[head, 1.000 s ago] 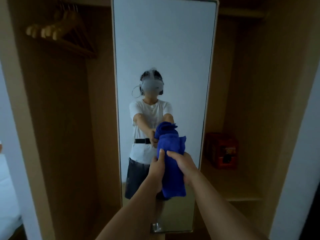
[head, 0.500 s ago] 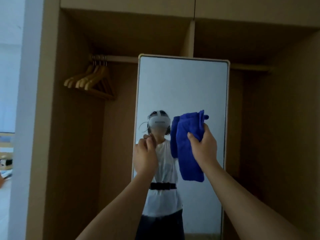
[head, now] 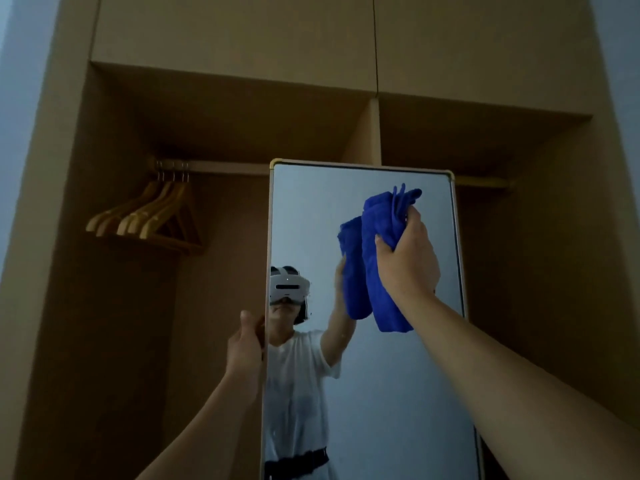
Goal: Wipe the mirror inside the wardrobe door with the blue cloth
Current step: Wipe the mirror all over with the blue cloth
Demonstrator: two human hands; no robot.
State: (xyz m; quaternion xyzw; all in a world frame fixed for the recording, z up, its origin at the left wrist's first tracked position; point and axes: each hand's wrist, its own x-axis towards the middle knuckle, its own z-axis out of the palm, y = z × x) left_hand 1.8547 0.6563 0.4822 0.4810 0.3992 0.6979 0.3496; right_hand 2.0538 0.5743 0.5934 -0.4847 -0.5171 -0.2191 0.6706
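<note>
Blue cloth (head: 382, 258): bunched, hung against upper right of mirror (head: 391, 375), clamped in right hand (head: 407, 258) grip. Left hand (head: 244, 353): fingers curled round mirror's left edge. Wooden hangers (head: 145, 216): on wardrobe rail (head: 214, 166), left of mirror.

Right hand (head: 407, 261) raised, centre-right of frame, fingers curled in tight grip, arm stretching from lower right. Left hand (head: 244, 344) lower, centre-left, thumb up, fingers hidden, forearm from bottom.
</note>
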